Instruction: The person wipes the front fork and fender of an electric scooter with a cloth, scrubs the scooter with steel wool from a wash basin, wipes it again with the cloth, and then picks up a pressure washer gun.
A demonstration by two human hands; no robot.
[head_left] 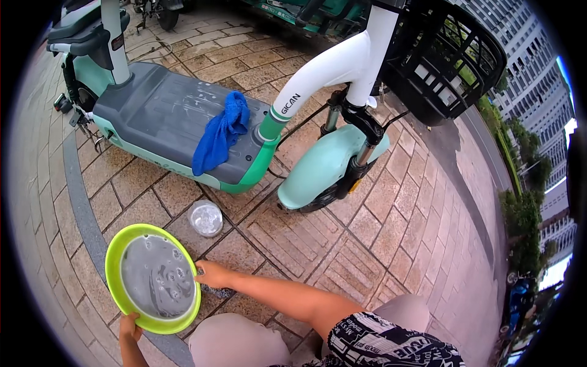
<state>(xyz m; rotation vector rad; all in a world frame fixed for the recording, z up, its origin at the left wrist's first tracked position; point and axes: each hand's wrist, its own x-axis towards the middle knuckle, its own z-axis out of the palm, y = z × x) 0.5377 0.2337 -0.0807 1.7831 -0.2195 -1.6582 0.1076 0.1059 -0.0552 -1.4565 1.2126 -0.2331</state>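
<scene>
A lime-green plastic basin (113, 270) of grey, sudsy water is gripped between my two hands. My left hand (130, 326) holds its near rim, while my right hand (213, 275) has hold of the rim on the right side. Just beyond the basin, a clear round plastic container (206, 218) sits on the paving. Partly hidden under my right wrist is a dark, mottled item (218, 291) that I cannot identify. A crumpled blue cloth (222, 133) lies across the grey footboard (165, 110) of a mint-green and white electric scooter, hanging over its edge.
The scooter's front wheel fender (316, 165) stands to the right of the footboard, with a black basket (440, 69) above. My knees (238, 339) are close below the basin. Stone pavers (293, 238) cover the ground. Other parked vehicles (293, 13) line the back.
</scene>
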